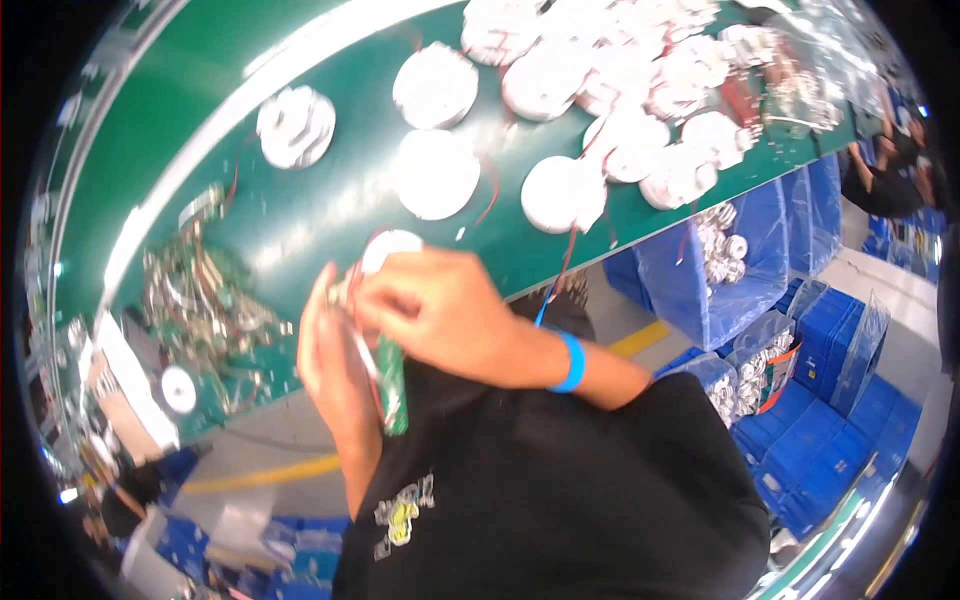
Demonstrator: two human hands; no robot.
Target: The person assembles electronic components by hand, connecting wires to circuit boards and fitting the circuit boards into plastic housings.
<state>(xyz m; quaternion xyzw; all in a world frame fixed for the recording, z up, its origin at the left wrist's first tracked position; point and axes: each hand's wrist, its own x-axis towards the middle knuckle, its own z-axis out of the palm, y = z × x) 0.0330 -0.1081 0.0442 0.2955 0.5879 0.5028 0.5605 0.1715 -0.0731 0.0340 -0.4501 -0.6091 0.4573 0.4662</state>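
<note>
Close to the near edge of the green bench, my two hands meet. My left hand [325,350] is closed around a narrow green circuit board [393,395], whose lower end sticks out below the palm with wires along it. My right hand [435,300], with a blue band on its wrist, pinches at the board's upper end; what lies between its fingertips is too small and blurred to name. Just beyond the fingers a round white part [392,248] with a red wire peeks out, partly hidden by my right hand.
Round white parts with red wires [437,175] stand on the bench [330,205], piled thickly at the far right. A heap of green circuit boards [205,290] lies at the left. Blue bins [745,275] holding white parts stand right of the bench. Other people work at both sides.
</note>
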